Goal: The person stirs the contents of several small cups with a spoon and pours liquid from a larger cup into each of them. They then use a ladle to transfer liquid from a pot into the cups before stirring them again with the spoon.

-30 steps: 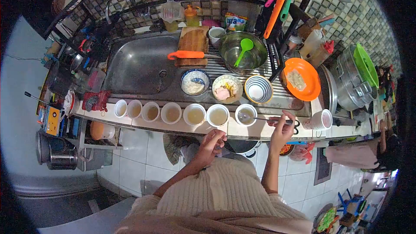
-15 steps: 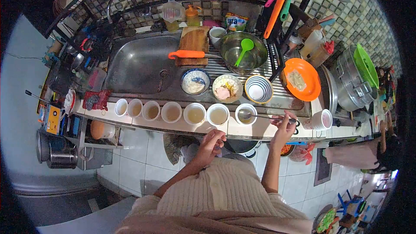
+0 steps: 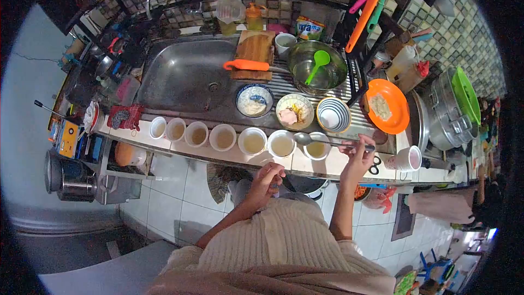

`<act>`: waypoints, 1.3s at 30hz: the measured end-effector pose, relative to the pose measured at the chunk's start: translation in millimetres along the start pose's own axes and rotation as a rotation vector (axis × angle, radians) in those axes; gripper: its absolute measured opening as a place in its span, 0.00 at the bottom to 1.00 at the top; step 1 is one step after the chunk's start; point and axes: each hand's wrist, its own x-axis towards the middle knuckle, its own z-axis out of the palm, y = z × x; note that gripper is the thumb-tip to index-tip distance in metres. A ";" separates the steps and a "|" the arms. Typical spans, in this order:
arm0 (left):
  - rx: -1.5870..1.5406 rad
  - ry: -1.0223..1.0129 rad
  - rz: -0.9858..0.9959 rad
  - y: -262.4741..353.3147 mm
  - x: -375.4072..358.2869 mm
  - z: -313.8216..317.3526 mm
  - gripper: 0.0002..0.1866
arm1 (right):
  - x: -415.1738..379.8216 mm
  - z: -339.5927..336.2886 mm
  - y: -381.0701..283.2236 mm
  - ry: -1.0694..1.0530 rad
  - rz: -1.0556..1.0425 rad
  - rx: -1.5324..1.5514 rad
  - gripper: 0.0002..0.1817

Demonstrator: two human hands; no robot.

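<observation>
My right hand grips the handle of a metal spoon, its bowl raised over the rim between two cups at the right end of the row. The rightmost cup holds pale yellowish liquid, like the neighbouring cup. Several more white cups with similar contents line the counter edge to the left. My left hand is held in front of my body below the counter edge, fingers curled together; whatever may be inside them is hidden.
Behind the cups stand a blue-rimmed bowl, a bowl with pink paste and a striped bowl. A pot with a green ladle, an orange plate, stacked cups and black-handled scissors are rightward. The sink lies left.
The spoon's bowl has come up out of the rightmost cup and shifted left to its rim. My left hand stays nearly still. The whole view has shifted slightly.
</observation>
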 end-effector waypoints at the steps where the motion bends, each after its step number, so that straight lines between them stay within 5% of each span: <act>1: -0.004 0.004 0.005 -0.2 0.3 -1.4 0.06 | 0.2 7.0 2.9 -0.007 0.001 0.001 0.09; 15: -0.041 0.131 0.014 7.9 -10.6 -14.5 0.08 | -38.4 125.3 11.7 -0.521 0.095 0.098 0.07; 17: -0.053 0.156 0.027 11.0 -14.3 -12.1 0.08 | -44.6 129.7 14.0 -0.613 -0.142 -0.108 0.07; 22: -0.056 0.144 0.028 8.5 -12.4 -20.4 0.08 | -41.1 124.6 5.9 -0.568 -0.193 -0.069 0.07; 28: -0.069 0.123 0.010 8.0 -14.0 -20.3 0.08 | -0.9 72.0 -7.9 -0.271 -0.042 0.067 0.09; 33: -0.016 0.078 0.000 4.8 -10.0 -19.9 0.07 | 23.6 14.1 -28.5 0.019 -0.191 -0.055 0.10; 39: 0.003 0.032 -0.012 0.0 -5.8 -14.5 0.07 | 16.0 -26.2 -28.6 0.021 -0.200 -0.264 0.06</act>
